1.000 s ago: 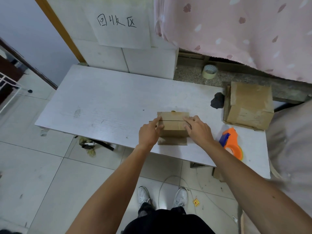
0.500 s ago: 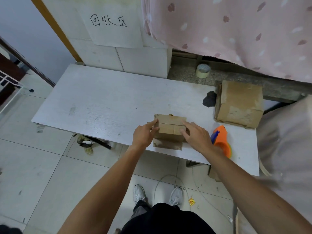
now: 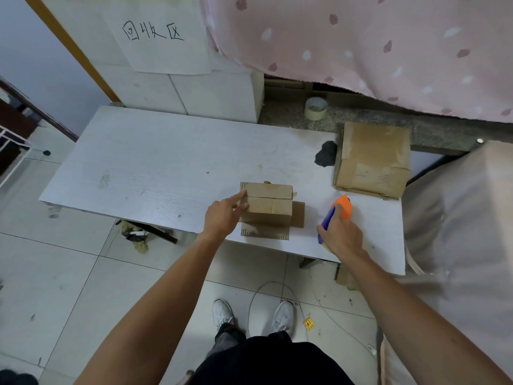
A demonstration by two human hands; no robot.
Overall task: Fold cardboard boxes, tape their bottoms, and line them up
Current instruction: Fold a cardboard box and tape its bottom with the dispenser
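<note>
Fingers (image 3: 238, 195) of the left hand (image 3: 222, 218) press the box (image 3: 268, 204) flaps shut, the right hand (image 3: 341, 237) grips the tape dispenser (image 3: 343, 208) at three o'clock — folded, taping and lining-up remain.

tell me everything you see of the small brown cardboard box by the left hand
The small brown cardboard box stands near the front edge of the white table. Its two upper flaps are folded shut, meeting in a left-to-right seam with no tape visible across it. Loose flaps lie flat on the table at its near and right sides. The left hand rests its index finger on the seam's left end. The right hand, off it, holds the orange and blue tape dispenser.
</note>
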